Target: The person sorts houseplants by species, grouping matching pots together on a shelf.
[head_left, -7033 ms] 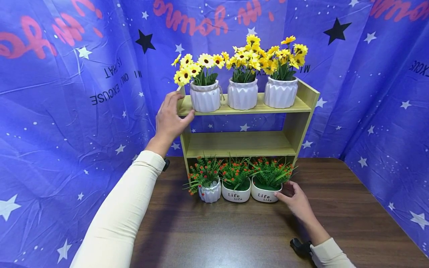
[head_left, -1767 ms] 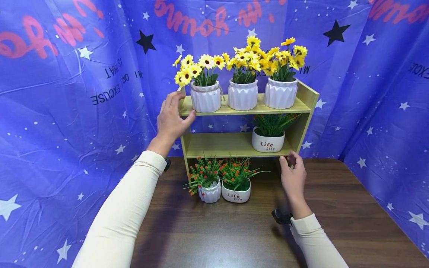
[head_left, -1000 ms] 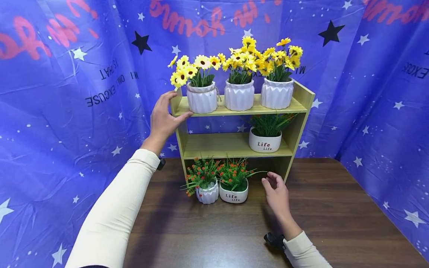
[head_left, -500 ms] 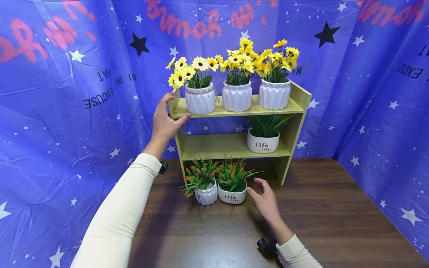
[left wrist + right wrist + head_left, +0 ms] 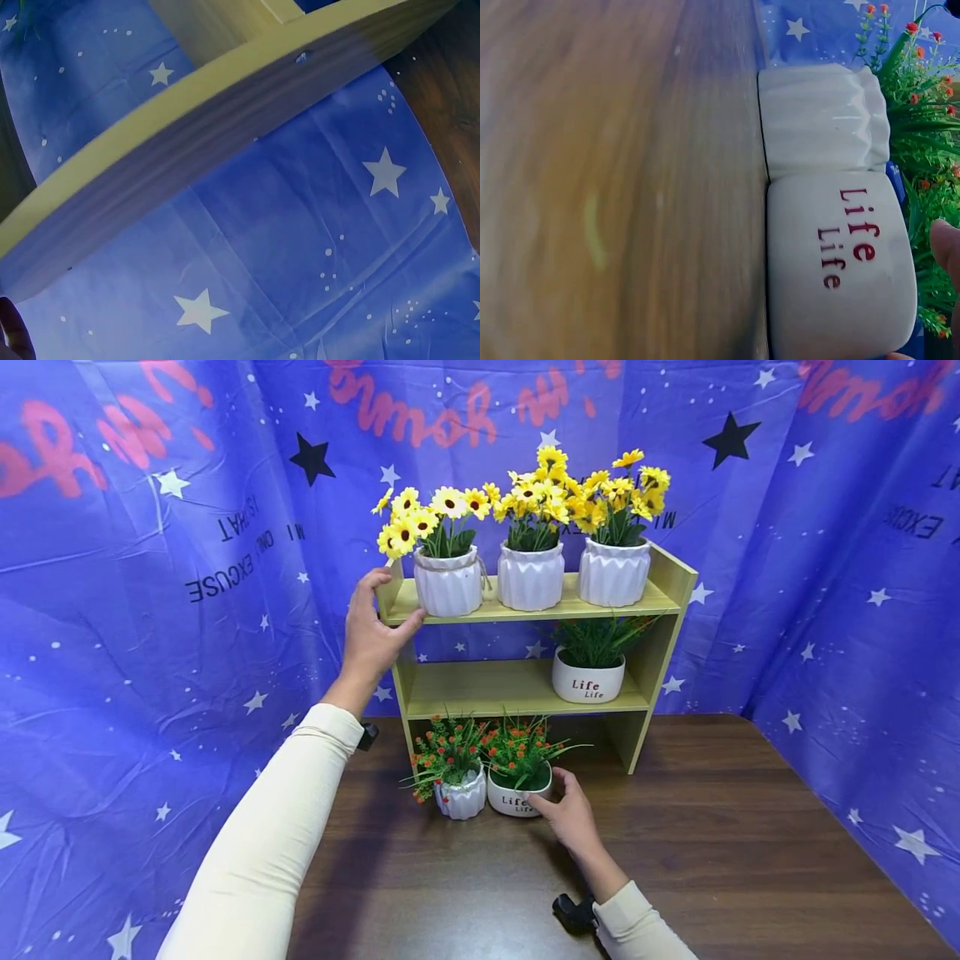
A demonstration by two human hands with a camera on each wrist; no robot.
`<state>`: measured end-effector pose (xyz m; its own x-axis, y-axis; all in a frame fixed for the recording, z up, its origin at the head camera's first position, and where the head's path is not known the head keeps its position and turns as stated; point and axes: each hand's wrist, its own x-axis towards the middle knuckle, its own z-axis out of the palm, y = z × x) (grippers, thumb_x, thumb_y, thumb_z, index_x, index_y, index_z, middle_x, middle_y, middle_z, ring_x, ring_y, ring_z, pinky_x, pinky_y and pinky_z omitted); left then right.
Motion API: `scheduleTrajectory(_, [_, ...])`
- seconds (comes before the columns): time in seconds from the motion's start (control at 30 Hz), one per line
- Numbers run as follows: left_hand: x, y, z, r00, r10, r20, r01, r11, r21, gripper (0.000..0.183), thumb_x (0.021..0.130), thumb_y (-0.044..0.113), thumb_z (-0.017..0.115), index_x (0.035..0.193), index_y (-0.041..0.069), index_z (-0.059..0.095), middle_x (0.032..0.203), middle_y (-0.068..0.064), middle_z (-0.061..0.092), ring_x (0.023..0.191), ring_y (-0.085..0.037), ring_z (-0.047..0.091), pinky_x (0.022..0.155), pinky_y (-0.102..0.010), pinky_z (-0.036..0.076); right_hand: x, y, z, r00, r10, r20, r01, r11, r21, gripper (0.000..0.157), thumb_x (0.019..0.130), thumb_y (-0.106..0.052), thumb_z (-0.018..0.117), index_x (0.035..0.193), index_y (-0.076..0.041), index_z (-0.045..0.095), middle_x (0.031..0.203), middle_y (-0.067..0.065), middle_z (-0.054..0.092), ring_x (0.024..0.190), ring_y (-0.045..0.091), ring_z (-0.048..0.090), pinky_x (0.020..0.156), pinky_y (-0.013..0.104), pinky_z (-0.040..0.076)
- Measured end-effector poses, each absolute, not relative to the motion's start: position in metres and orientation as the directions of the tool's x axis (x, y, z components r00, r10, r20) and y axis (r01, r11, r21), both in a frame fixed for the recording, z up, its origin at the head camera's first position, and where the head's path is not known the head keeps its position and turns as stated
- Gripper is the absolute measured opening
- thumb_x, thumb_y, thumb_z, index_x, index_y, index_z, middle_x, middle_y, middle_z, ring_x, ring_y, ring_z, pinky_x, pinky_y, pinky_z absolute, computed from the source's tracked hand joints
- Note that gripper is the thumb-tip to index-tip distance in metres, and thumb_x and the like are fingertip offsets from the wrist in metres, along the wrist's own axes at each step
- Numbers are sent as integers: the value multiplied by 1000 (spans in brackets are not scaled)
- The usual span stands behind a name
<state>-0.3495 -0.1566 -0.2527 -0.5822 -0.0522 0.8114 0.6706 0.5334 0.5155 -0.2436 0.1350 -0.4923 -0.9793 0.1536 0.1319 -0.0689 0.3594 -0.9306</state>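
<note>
In the head view my left hand (image 5: 371, 631) holds the upper left side of a light wooden shelf (image 5: 480, 681), thumb at the front edge of the top board. The left wrist view shows the shelf's side panel (image 5: 187, 139), a bit of finger at its lower end. My right hand (image 5: 572, 814) is around the right end of a white "Life" flowerpot (image 5: 504, 800), fingers at its side. In the right wrist view the thumb (image 5: 946, 247) stands above that flowerpot's rim (image 5: 840, 277), off its face. Red flowers (image 5: 517, 747) grow from it.
A white fluted pot (image 5: 461, 800) with red flowers stands directly left, on the brown table (image 5: 450, 893). Another "Life" flowerpot (image 5: 588, 683) sits at the right on the middle shelf. Yellow flowers in three white pots (image 5: 531, 578) line the top shelf. A blue star-patterned curtain (image 5: 247, 627) hangs behind.
One "Life" flowerpot has gone from the table to the middle shelf. My right hand has come down and left from there to the remaining "Life" flowerpot. The left hand has stayed on the shelf.
</note>
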Motion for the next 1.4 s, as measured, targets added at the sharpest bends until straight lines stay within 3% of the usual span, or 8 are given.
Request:
scheduleTrajectory(0.17, [-351, -153, -254, -559, -47, 828, 683, 540, 492, 63, 79, 23, 82, 127, 5, 47, 145, -5, 48, 134, -21, 41, 110, -37, 28, -247, 131, -493, -974, 171, 148, -75, 373, -925, 73, 80, -22, 82, 136, 7, 45, 129, 28, 56, 121, 40, 52, 101, 53, 41])
scheduleTrajectory(0.67, [-352, -149, -255, -564, -75, 822, 687, 509, 518, 63, 77, 19, 84, 127, 5, 47, 144, -6, 49, 130, -23, 43, 108, -37, 32, -266, 123, -502, -968, 191, 164, -81, 381, -921, 92, 73, -23, 87, 145, 5, 36, 140, 30, 49, 128, 42, 47, 106, 54, 37])
scheduleTrajectory(1.4, [-351, -153, -256, -586, -62, 808, 667, 531, 523, 62, 79, 22, 83, 127, 6, 46, 146, -2, 48, 130, -23, 43, 108, -37, 31, -256, 131, -496, -943, 232, 238, -121, 428, -896, 82, 74, -26, 88, 141, -1, 48, 132, 22, 59, 120, 35, 56, 99, 49, 44])
